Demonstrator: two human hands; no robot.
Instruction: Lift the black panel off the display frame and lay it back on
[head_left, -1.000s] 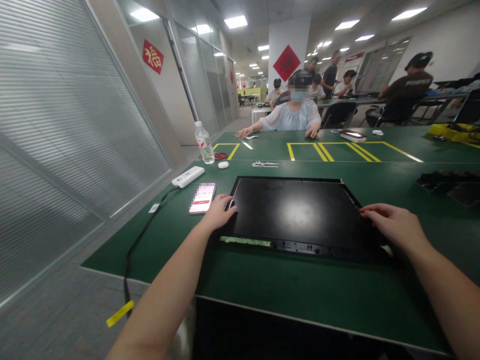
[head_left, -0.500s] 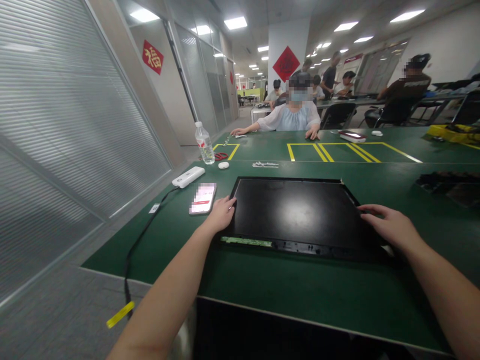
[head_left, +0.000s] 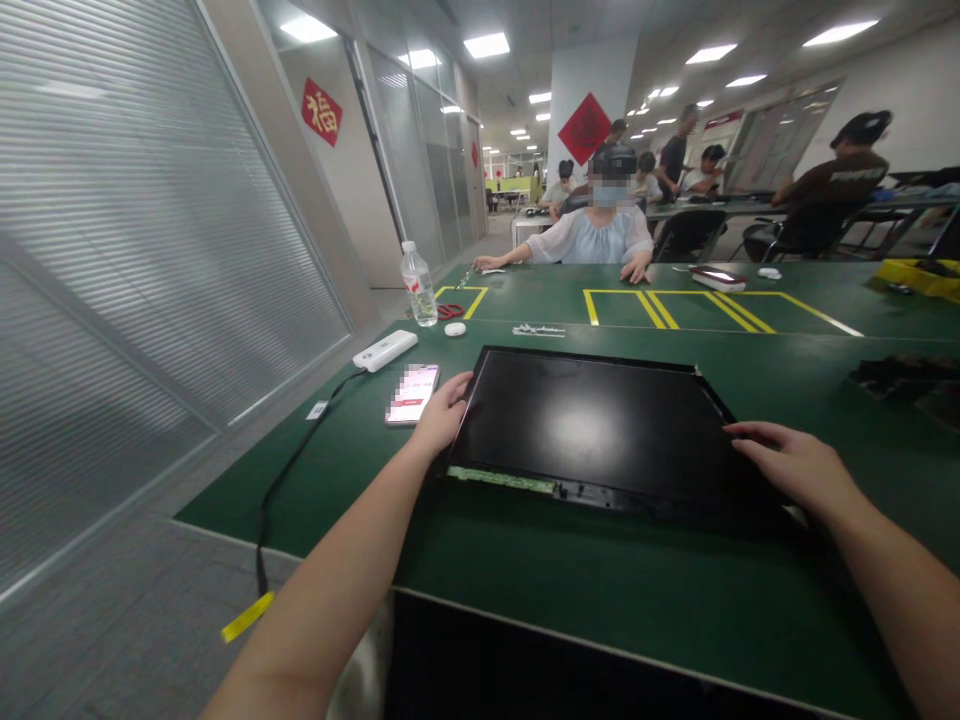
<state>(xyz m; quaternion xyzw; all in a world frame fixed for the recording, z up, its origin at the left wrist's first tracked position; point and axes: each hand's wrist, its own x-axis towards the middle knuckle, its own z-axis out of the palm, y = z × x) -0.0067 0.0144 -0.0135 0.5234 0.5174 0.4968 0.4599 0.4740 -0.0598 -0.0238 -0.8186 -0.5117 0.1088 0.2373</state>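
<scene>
A black flat display panel (head_left: 600,410) lies in front of me on the green table, glossy side up. Along its near edge runs a narrow green circuit board strip (head_left: 502,481). My left hand (head_left: 444,415) grips the panel's left edge, fingers at the rim near the far corner. On the opposite side, my right hand (head_left: 795,462) pinches the right edge between thumb and fingers. The undersides of the panel and some fingertips are hidden. A phone (head_left: 412,394) with a lit screen rests just left of my left hand.
Left on the green table (head_left: 300,500) are a white power bank-like device (head_left: 385,351) with a black strap, a water bottle (head_left: 418,285), a white case (head_left: 454,329) and red-handled scissors (head_left: 450,311). A masked person (head_left: 592,235) sits opposite. Dark material (head_left: 907,385) lies right.
The panel has turned slightly clockwise, its far left corner shifting away from me and its far right corner coming nearer. Both hands stay on its edges. The view has shifted a little.
</scene>
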